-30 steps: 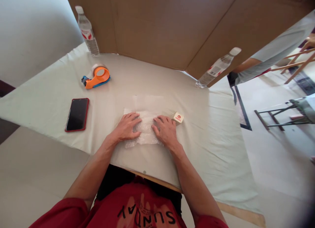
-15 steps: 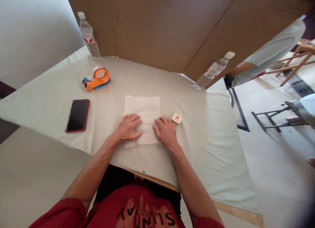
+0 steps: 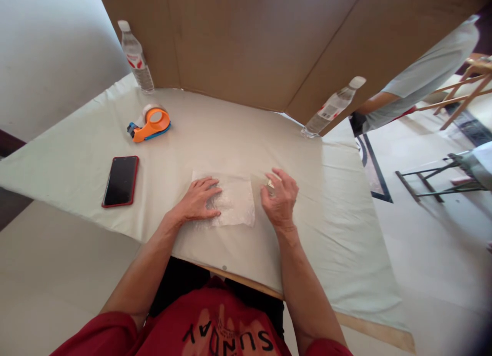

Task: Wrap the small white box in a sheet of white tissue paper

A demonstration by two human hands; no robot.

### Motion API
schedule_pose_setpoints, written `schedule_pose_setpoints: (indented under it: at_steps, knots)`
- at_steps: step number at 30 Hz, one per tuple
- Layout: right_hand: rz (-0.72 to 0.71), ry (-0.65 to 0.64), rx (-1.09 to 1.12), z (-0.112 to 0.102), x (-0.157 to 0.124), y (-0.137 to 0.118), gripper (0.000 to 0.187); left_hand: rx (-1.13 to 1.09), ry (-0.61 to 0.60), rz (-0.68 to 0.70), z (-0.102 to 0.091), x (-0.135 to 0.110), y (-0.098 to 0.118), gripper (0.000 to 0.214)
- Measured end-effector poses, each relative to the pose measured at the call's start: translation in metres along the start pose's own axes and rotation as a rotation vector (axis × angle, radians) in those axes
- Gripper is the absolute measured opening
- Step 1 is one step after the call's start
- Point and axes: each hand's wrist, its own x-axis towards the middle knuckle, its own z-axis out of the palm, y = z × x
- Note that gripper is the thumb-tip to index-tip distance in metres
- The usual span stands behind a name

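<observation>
Right hand: fingers curled around the small cream box; cannot tell whether pinching it.
Small cream box: mostly hidden, just right of the wrap.
Left hand: fingers spread, on the clear plastic bubble wrap.
Farther left: black, red-edged rectangular phone.
</observation>
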Motion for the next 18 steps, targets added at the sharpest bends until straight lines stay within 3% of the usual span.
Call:
schedule_pose_setpoints:
  at_steps: [4,8,13,18]
  knots:
    - [0.163,-0.054,0.052,0.0,0.006,0.039,0.071,-0.008,-0.024,-0.016,-0.001,0.0,0.001,0.066]
    - [0.289,-0.198,0.173,0.007,0.006,0.058,0.066,-0.013,-0.033,-0.027,-0.002,0.0,0.001,0.065]
    - [0.378,-0.168,0.378,0.003,0.006,0.039,0.055,-0.026,-0.056,-0.044,-0.005,0.001,0.004,0.074]
    - [0.193,-0.161,0.539,0.004,0.001,-0.004,0.051,-0.035,-0.064,-0.066,-0.006,0.002,0.006,0.091]
